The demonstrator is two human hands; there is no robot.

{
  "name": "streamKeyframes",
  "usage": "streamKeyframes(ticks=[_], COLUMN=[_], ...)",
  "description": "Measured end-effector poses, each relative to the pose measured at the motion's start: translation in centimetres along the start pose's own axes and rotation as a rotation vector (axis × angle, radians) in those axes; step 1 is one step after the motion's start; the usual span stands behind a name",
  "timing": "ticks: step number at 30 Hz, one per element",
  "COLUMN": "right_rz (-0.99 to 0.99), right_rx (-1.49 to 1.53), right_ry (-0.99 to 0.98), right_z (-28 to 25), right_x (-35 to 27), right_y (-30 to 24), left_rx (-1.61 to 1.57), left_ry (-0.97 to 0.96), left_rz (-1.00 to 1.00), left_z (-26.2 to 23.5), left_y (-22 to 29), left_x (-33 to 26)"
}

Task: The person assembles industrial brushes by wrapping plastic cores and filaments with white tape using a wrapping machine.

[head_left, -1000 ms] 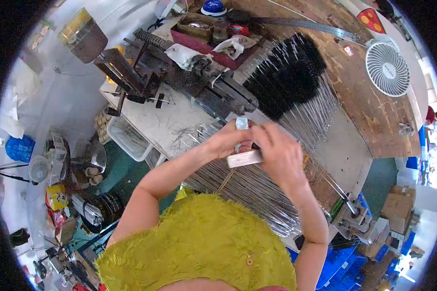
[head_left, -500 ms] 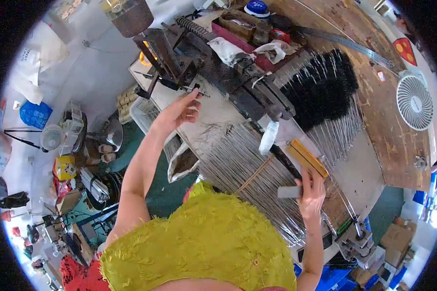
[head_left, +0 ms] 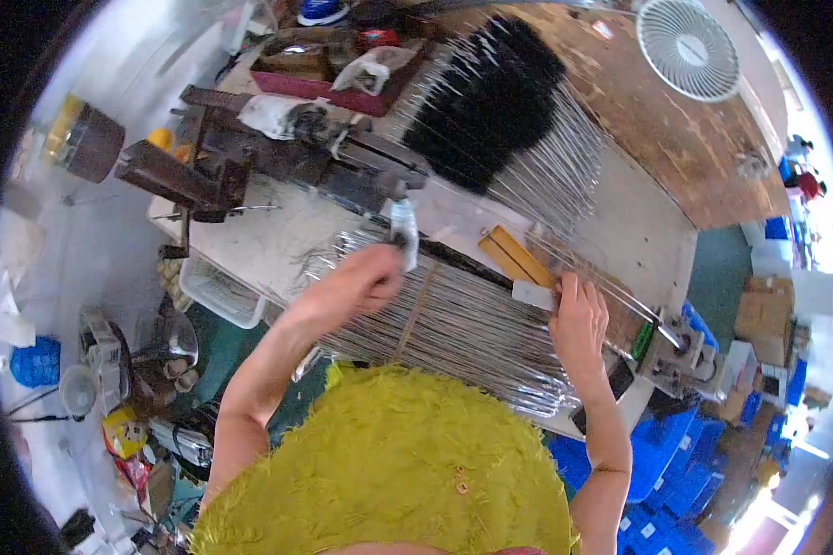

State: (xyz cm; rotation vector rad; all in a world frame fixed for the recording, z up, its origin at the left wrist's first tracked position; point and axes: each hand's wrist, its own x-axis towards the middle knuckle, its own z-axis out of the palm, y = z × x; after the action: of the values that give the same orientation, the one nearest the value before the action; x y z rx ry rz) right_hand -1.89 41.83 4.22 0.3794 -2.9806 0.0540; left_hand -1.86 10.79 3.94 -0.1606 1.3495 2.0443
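My left hand, fingers curled and slightly blurred, is beside the lower end of a white-wrapped lever handle. Whatever its fingers hold is hidden. My right hand has its fingertips closed at the edge of a pale rectangular block, which is against the near end of a yellow wooden bar. Below and between both hands lies a wide layer of thin twisted metal wires, with a thin brown stick across it. Two long metal rods run past the right hand to a clamp-like fixture.
A dark metal machine spans the bench. Black-bristled wire brushes lie in a pile behind it. A dark red tray holds odds and ends. A white fan stands far right. A white basket is left of the bench.
My left hand has moved right, from the machine's left end to the wrapped handle. The pale block has come up against the yellow bar. The whole view has shifted and turned.
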Motion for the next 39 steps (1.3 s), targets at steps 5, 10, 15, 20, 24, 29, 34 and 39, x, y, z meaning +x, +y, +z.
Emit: streamKeyframes(ticks=[5, 10, 15, 20, 24, 29, 34, 39], right_rz=[0.076, 0.071, -0.044, 0.100, 0.094, 0.113, 0.240, 0.266], right_rx=[0.374, 0.514, 0.711, 0.838, 0.711, 0.773, 1.141, 1.255], right_ry=[-0.191, -0.370, -0.478, 0.180, 0.080, -0.383, -0.488, -0.567], right_z=[-6.0, -11.2, -14.3, -8.4, -1.3, -2.3, -2.7, -2.5], right_x=[-3.7, -6.1, -3.7, 3.3, 8.0, 8.9, 8.7, 9.0], right_y=[1.8, 3.5, 5.0, 4.1, 2.1, 0.7, 1.4, 2.8], left_rx=[0.100, -0.108, -0.193, -0.111, -0.083, -0.168, -0.168, -0.334], left_ry=[-0.695, -0.693, -0.138, 0.202, 0.129, 0.027, -0.157, -0.162], left_rz=[-0.176, -0.454, -0.234, 0.165, -0.037, -0.163, -0.218, -0.213], left_z=[11.3, 15.6, 14.3, 9.7, 7.3, 5.4, 4.3, 5.5], left_y=[1.6, 0.0, -0.9, -0.3, 2.4, 3.4, 3.9, 3.8], left_x=[9.3, 14.6, 12.6, 9.3, 7.4, 6.7, 6.2, 6.3])
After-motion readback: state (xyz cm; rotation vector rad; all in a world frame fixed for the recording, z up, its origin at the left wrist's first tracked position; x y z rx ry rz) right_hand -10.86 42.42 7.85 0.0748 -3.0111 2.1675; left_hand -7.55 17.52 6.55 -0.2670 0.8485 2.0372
